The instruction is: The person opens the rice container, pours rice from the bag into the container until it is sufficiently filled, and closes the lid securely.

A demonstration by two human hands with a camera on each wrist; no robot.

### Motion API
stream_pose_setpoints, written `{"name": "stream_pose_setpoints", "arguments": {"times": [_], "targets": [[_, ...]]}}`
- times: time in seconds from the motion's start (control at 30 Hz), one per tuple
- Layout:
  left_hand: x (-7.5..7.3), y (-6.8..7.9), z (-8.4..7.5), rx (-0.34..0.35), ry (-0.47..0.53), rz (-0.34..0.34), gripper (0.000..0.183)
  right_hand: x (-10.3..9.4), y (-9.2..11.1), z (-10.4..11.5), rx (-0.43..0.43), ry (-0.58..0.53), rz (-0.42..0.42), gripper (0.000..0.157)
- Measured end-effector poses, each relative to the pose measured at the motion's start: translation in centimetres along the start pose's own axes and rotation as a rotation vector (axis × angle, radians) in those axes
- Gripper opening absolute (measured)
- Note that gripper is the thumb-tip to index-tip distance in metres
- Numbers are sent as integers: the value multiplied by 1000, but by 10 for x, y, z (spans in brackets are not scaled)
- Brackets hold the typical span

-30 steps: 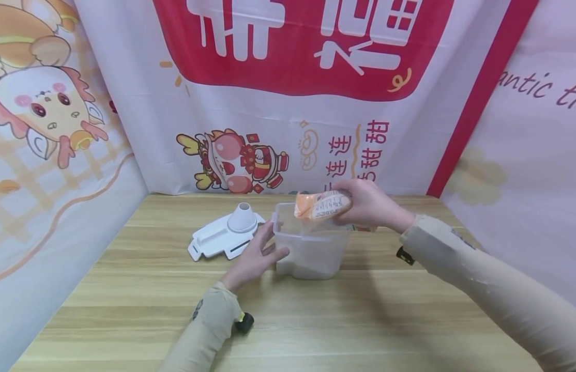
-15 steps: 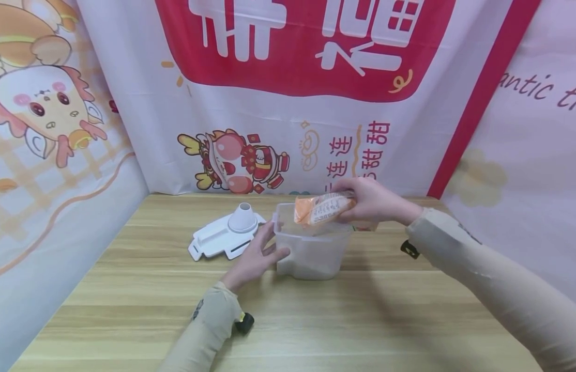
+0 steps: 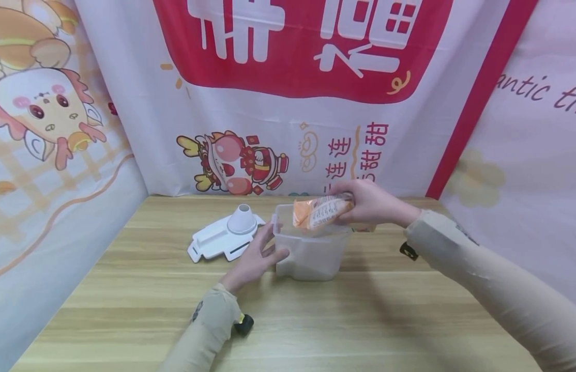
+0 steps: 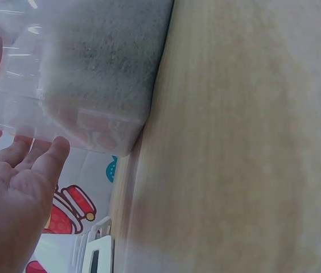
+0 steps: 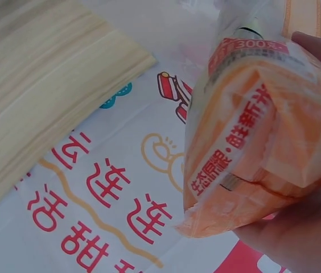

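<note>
An orange-and-clear printed plastic packet (image 3: 320, 213) slants over the mouth of a translucent boxy plastic tub (image 3: 311, 253), its orange end toward the tub's left side. Pale grains (image 4: 106, 51) show through the tub's wall, so this looks like the pouring step (no falling stream can be made out). The next move, I'd judge, calls for tipping the packet further with its end well inside the tub's rim, and the tub braced. Now the hands! The right hand (image 3: 374, 204), above the tub's right side, is closed round the packet's far end, gripping it. The left hand (image 3: 257, 258) spreads at the tub's left corner, fingers lightly bent, fingertips against the wall. Left of the tub lies a white plastic lid-like piece with a cone (image 3: 223, 236).
</note>
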State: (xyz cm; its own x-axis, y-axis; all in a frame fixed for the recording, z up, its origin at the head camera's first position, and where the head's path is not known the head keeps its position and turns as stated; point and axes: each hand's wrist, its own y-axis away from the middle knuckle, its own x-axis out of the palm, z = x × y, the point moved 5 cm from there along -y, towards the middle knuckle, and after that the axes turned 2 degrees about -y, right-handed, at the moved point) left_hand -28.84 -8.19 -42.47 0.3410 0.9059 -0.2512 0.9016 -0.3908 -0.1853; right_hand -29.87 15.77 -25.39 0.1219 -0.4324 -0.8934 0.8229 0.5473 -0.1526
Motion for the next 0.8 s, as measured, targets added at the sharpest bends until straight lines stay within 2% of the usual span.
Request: {"name": "stream_pose_setpoints", "arguments": {"times": [0.2, 0.8], "targets": [[1, -2, 3, 29, -13, -9, 79, 1, 1, -1, -24, -3, -2, 55], [1, 1, 2, 47, -37, -20, 82, 3, 2, 5, -39, 20, 43, 55]]}}
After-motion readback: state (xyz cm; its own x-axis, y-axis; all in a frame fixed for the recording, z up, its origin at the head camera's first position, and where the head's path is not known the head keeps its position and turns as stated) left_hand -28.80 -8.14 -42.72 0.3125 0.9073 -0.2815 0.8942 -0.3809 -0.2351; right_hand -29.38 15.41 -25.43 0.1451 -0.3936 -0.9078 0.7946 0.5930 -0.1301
